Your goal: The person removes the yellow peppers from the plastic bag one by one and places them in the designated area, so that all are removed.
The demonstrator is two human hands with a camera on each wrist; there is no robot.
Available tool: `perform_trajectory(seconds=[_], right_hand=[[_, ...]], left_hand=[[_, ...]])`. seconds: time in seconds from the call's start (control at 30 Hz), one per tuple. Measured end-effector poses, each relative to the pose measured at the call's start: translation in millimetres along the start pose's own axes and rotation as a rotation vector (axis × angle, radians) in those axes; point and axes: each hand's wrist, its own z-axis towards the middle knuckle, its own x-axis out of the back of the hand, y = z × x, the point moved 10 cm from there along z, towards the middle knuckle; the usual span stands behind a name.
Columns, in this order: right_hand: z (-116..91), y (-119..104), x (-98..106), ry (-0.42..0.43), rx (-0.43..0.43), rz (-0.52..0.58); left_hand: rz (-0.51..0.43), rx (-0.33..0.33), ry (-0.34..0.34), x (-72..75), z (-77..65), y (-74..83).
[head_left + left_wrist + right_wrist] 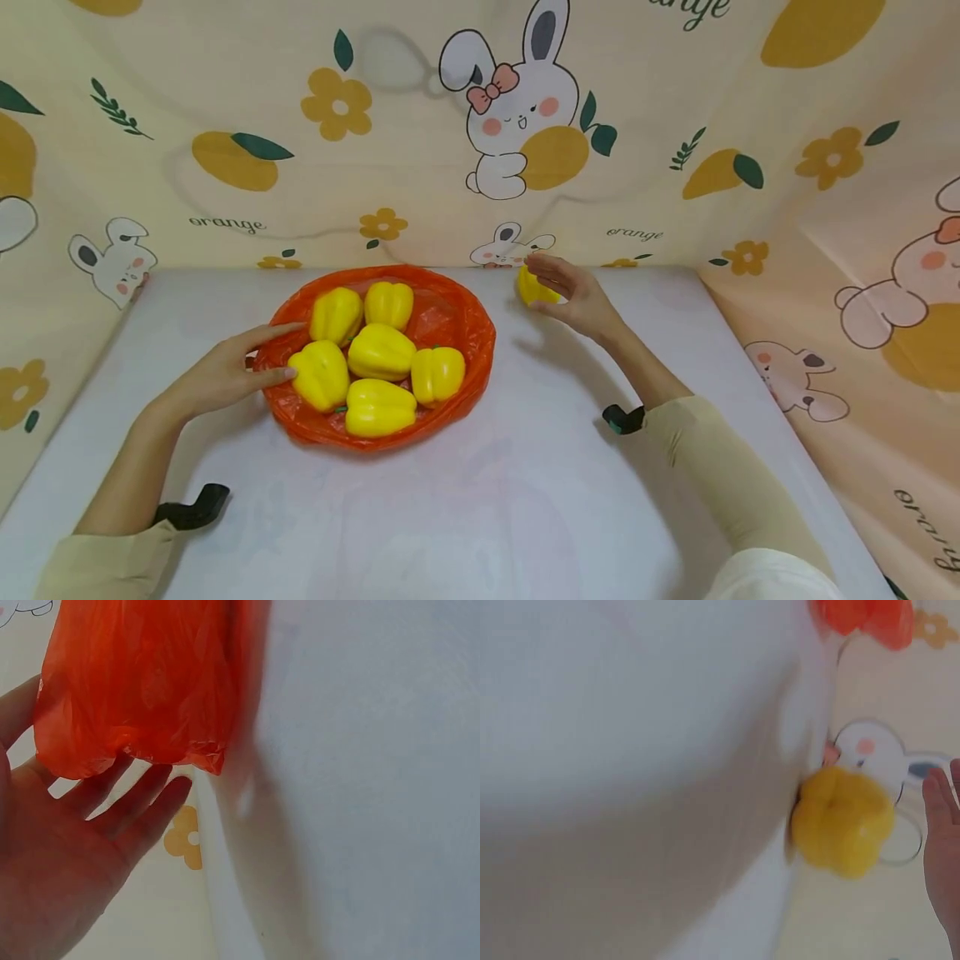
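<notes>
Several yellow bell peppers (381,352) lie in a red plastic bag (480,333) that is spread wide into a round shape. At the bag's left rim is my left hand (225,371), its fingers extended over the edge and its thumb tip right at the nearest pepper. The left wrist view shows the bag's crinkled side (142,682) overlapping the fingers. One more yellow bell pepper (841,821) stands alone on the table, toward the back. My right hand (573,296) is held close beside it, fingers extended and thumb apart; a gap shows between them in the right wrist view.
A white tabletop (450,517) lies under everything. Behind it hangs a cream cloth (420,167) printed with rabbits, flowers and oranges, and the cloth continues along both sides. Black wrist mounts (198,507) sit on both forearms.
</notes>
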Motion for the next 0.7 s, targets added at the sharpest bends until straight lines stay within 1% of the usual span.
perform_trajectory(seconds=[0.07, 0.17, 0.27, 0.37, 0.47, 0.57, 0.7], right_hand=[[-2.2, -5.9, -7.5, -0.013, 0.017, 0.038], [-4.6, -13.2, -17.6, -0.034, 0.018, 0.084], [-5.0, -19.1, -27.4, -0.071, 0.011, 0.098], [-3.0, -18.5, -37.3, -0.113, 0.013, 0.108], [-1.2, -13.8, -47.0, -0.15, 0.023, 0.114], [-1.5, -7.3, -55.7, -0.171, 0.007, 0.107], [-4.5, -3.7, -67.4, -0.197, -0.022, 0.111]], left_hand=[[-0.004, -0.003, -0.002, 0.0, -0.1, 0.5], [-0.007, -0.006, -0.003, 0.3, -0.5, 0.9], [-0.009, -0.016, -0.005, 0.3, -1.2, 2.2], [-0.011, -0.019, -0.009, -0.2, -2.0, 3.3], [-0.009, 0.001, -0.018, -1.2, -3.3, 2.3], [-0.006, 0.016, -0.026, -1.9, -4.0, 1.4], [-0.012, 0.015, -0.034, -3.8, -3.4, 2.1]])
